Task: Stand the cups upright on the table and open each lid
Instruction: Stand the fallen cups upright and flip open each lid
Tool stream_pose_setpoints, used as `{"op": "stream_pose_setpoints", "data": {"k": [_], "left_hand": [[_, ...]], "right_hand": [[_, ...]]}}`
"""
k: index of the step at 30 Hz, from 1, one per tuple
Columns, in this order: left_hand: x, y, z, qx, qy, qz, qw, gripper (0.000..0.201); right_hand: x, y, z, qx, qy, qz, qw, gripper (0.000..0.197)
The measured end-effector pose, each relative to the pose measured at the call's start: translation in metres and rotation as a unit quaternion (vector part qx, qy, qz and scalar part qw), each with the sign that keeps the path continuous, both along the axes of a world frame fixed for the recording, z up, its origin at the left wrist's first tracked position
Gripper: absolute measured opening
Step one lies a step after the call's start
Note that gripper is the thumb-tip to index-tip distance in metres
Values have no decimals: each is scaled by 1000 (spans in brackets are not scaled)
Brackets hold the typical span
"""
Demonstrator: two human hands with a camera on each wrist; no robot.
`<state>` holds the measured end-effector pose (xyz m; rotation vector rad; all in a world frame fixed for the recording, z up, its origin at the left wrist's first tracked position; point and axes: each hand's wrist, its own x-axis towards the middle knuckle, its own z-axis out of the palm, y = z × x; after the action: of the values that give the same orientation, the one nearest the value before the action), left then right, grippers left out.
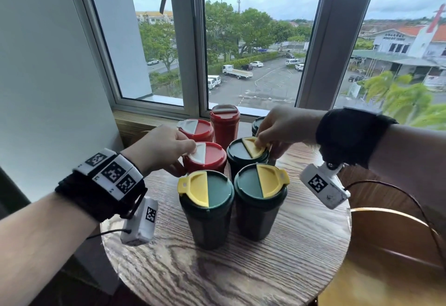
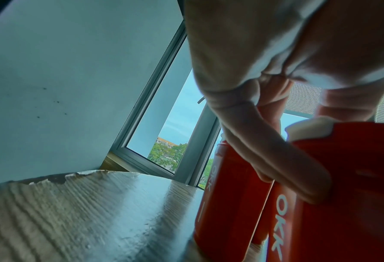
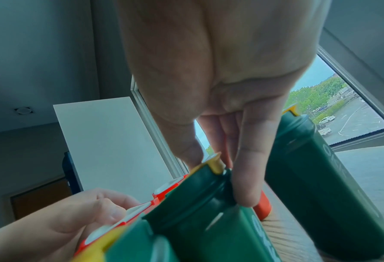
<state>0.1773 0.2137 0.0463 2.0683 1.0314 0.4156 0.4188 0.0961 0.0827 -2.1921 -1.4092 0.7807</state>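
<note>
Item 1, round wooden table [image 1: 241,269], lower centre of the head view, set against a window [image 1: 253,40] that fills the upper frame. I count seven cups on it, all upright and clustered at centre.

Item 2, front green cup, left [image 1: 206,211]: yellow flap lid [image 1: 194,188] lying flat on the left half of the top.

Item 3, front green cup, right [image 1: 260,202]: yellow flap flat on the right half.

Item 4, middle green cup [image 1: 247,158], just behind item 3. My right hand [image 1: 282,128] reaches in from the right of the frame; thumb and fingertips pinch the edge of its yellow flap [image 1: 253,147]. In the right wrist view another finger [image 3: 247,177] runs down the cup's side under the rim. Hand curled, gripping the flap.

Item 5, near red cup [image 1: 205,158], left of item 4 and touching it. My left hand [image 1: 159,147] comes in from the lower left, fingertips pinching its white flap [image 1: 199,152] at the left edge. The left wrist view shows a finger [image 2: 276,159] lying across the red wall below the lid. Hand curled, gripping the flap.

Item 6, second red cup [image 1: 196,129], behind item 5, white flap on its left half.

Item 7, tall red cup [image 1: 225,123], rearmost centre, nearest the sill; whether its flap is raised I cannot tell.

Item 8, dark cup [image 1: 257,124], rear right, mostly hidden by my right hand.

Item 9, wrist straps with printed markers on both forearms.
</note>
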Motion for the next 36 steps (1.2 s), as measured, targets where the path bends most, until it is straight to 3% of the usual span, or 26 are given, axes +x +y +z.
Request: {"op": "stream_pose_setpoints", "data": {"k": [11,24,29,32,34,36], "left_hand": [[-1,2,-11,6,-44,4,999,19],[2,0,-7,-20,-30,4,999,20],[-2,6,4,106,15,6,994,33],[0,31,15,209,11,56,976,32],[5,53,17,255,37,76,963,29],[13,71,13,245,63,65,965,31]], "right_hand": [[6,2,-10,47,25,-23,998,15],[12,3,-9,10,50,-49,997,25],[28,0,11,26,-25,-28,999,34],[54,3,23,70,-188,-42,979,33],[69,9,22,44,-263,-40,963,31],[79,17,14,-9,-200,-48,979,32]]}}
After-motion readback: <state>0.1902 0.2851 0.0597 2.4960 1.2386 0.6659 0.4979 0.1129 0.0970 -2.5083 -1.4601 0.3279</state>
